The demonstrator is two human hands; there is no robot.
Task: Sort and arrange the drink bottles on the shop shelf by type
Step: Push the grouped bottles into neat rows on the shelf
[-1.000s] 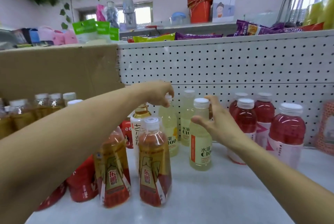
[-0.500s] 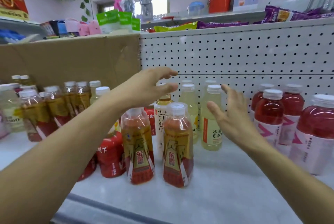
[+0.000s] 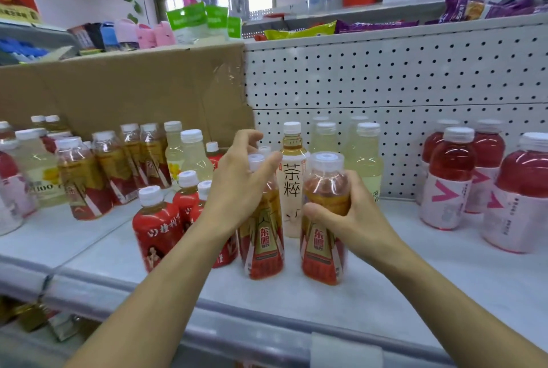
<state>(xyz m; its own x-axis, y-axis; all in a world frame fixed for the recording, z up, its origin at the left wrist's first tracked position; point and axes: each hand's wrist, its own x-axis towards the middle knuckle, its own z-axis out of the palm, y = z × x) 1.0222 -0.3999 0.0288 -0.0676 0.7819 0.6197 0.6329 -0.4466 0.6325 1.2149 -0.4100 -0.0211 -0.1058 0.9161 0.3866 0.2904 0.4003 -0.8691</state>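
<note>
At the near edge of the white shelf [image 3: 415, 293], two amber bottles with red-and-gold labels stand upright side by side. The right hand [image 3: 353, 219] is wrapped around the right amber bottle [image 3: 324, 237], thumb in front and fingers curled behind its shoulder. The left hand [image 3: 240, 186] rests against the neck of the left amber bottle [image 3: 262, 246], fingers loosely spread and not yet closed around it. Just left of these stand red-labelled bottles [image 3: 155, 228]. Directly behind the pair is a tall white-labelled tea bottle [image 3: 292, 189], with pale yellow bottles [image 3: 366, 160] farther back against the pegboard [image 3: 385, 80]. Pink-red bottles [image 3: 450, 180] cluster at the right; more amber bottles [image 3: 112, 169] line up far left before a cardboard sheet [image 3: 133, 85].
</note>
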